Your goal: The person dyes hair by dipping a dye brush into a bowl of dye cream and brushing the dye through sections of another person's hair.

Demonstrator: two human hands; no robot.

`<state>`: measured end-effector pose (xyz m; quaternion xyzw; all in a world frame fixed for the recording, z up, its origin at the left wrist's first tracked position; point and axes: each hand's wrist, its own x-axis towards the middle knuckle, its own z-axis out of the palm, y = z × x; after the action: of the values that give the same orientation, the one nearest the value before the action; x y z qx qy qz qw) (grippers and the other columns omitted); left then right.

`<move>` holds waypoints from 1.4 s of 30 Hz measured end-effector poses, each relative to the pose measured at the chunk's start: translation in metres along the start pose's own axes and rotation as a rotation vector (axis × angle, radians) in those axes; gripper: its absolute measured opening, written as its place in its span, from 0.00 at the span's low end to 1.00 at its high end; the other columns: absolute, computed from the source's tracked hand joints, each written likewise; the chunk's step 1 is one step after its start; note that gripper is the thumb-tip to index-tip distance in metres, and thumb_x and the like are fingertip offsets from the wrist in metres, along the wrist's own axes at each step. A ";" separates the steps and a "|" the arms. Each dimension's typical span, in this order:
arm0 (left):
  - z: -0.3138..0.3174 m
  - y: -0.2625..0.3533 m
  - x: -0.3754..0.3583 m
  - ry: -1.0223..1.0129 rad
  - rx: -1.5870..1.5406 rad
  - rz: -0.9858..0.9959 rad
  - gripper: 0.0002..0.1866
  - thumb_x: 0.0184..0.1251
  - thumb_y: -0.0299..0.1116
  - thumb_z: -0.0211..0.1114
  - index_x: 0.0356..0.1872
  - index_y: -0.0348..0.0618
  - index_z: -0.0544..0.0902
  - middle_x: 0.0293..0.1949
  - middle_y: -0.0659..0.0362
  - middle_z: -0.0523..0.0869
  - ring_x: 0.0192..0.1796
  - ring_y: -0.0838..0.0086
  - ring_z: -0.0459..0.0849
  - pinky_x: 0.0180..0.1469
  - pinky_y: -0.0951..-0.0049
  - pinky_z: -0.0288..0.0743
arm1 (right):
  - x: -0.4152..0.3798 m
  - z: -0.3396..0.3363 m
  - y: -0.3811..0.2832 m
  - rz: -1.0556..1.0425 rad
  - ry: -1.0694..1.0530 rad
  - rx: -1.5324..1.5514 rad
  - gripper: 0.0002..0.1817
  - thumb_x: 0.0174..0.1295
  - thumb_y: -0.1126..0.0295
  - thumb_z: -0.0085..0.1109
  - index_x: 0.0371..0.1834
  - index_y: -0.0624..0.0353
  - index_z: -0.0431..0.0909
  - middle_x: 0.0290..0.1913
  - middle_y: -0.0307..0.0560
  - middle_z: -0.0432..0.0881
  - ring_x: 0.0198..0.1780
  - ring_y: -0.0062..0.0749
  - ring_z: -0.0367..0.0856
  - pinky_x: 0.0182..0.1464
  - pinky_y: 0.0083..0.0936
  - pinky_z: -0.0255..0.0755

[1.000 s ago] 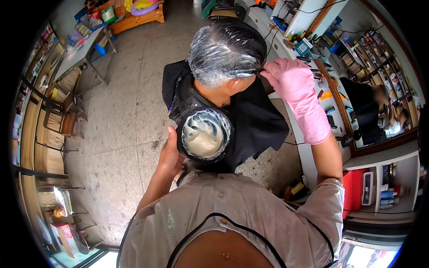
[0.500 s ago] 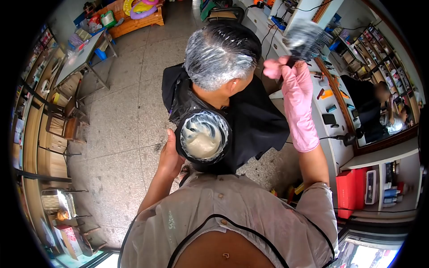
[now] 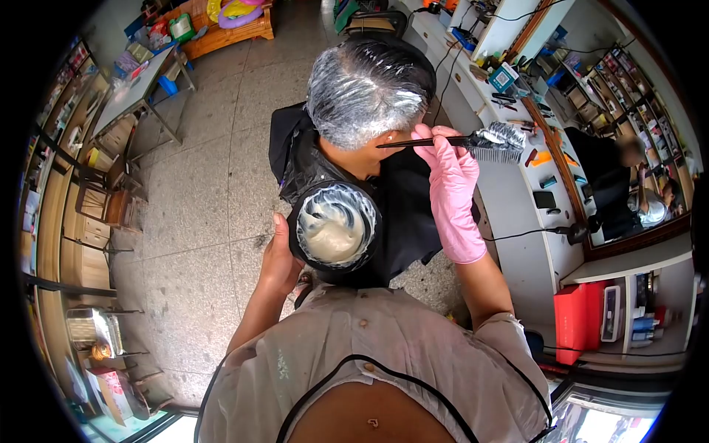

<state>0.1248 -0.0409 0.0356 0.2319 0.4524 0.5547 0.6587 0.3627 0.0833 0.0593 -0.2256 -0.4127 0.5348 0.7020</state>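
My left hand (image 3: 279, 258), bare, is wrapped round the left side of a black bowl (image 3: 298, 240) that holds pale cream (image 3: 332, 230). In a pink glove, my right hand (image 3: 449, 166) pinches the handle of a black comb-brush (image 3: 493, 145). White cream coats its bristles, which point right, while the thin handle end points left near the ear of a seated person (image 3: 362, 96). White cream streaks that person's hair, thickest at the back and side. A black cape (image 3: 406, 196) covers their shoulders, with the bowl just behind them.
Along the right runs a counter (image 3: 517, 214) with tools and cords beneath a mirror (image 3: 628, 148). A red box (image 3: 578, 319) stands on a lower shelf. At the left are a table (image 3: 136, 92), wooden chairs (image 3: 118, 210) and shelving; a wooden bench (image 3: 221, 40) is at the back.
My right hand has moved left and down toward the person's head, and the comb-brush has turned from upright to nearly level. My left hand and the bowl have hardly moved.
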 end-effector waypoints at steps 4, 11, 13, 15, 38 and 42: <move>-0.005 -0.002 0.002 -0.008 0.012 -0.015 0.40 0.68 0.63 0.41 0.62 0.33 0.66 0.60 0.49 0.74 0.61 0.61 0.74 0.62 0.60 0.68 | 0.001 -0.002 0.006 -0.036 0.076 0.029 0.11 0.64 0.73 0.56 0.48 0.65 0.75 0.42 0.54 0.84 0.44 0.35 0.84 0.47 0.24 0.79; -0.007 -0.003 0.003 -0.015 0.013 -0.020 0.40 0.68 0.64 0.41 0.63 0.34 0.66 0.60 0.50 0.73 0.62 0.62 0.73 0.63 0.60 0.67 | 0.006 -0.005 0.002 -0.072 0.155 0.035 0.10 0.65 0.74 0.54 0.48 0.64 0.75 0.43 0.53 0.83 0.44 0.35 0.83 0.46 0.25 0.80; -0.007 -0.002 0.003 -0.014 0.025 -0.033 0.40 0.68 0.64 0.40 0.63 0.34 0.65 0.61 0.50 0.73 0.62 0.62 0.73 0.64 0.60 0.66 | 0.007 -0.005 0.002 -0.081 0.159 0.034 0.10 0.65 0.74 0.54 0.48 0.65 0.75 0.44 0.53 0.82 0.45 0.35 0.83 0.46 0.25 0.80; -0.006 -0.001 0.002 -0.017 0.028 -0.033 0.40 0.68 0.64 0.40 0.63 0.35 0.65 0.61 0.50 0.73 0.62 0.62 0.72 0.64 0.60 0.66 | 0.009 -0.005 0.002 -0.103 0.151 0.044 0.10 0.66 0.74 0.54 0.48 0.65 0.75 0.44 0.53 0.82 0.45 0.35 0.83 0.46 0.25 0.80; -0.009 -0.004 0.005 -0.028 0.014 -0.007 0.38 0.69 0.63 0.38 0.63 0.36 0.66 0.61 0.51 0.73 0.62 0.62 0.72 0.63 0.60 0.66 | 0.077 -0.058 -0.006 0.069 0.157 0.238 0.11 0.58 0.67 0.66 0.41 0.58 0.79 0.31 0.35 0.78 0.30 0.18 0.74 0.32 0.14 0.67; -0.008 -0.004 0.004 0.015 0.028 -0.012 0.38 0.69 0.63 0.38 0.63 0.36 0.67 0.60 0.51 0.74 0.62 0.62 0.73 0.63 0.60 0.67 | 0.059 -0.069 -0.038 -0.167 -0.026 -0.067 0.12 0.70 0.64 0.48 0.34 0.61 0.74 0.32 0.43 0.78 0.34 0.24 0.77 0.38 0.16 0.70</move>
<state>0.1200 -0.0393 0.0274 0.2341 0.4663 0.5462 0.6553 0.4459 0.1345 0.0690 -0.2068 -0.4566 0.4633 0.7308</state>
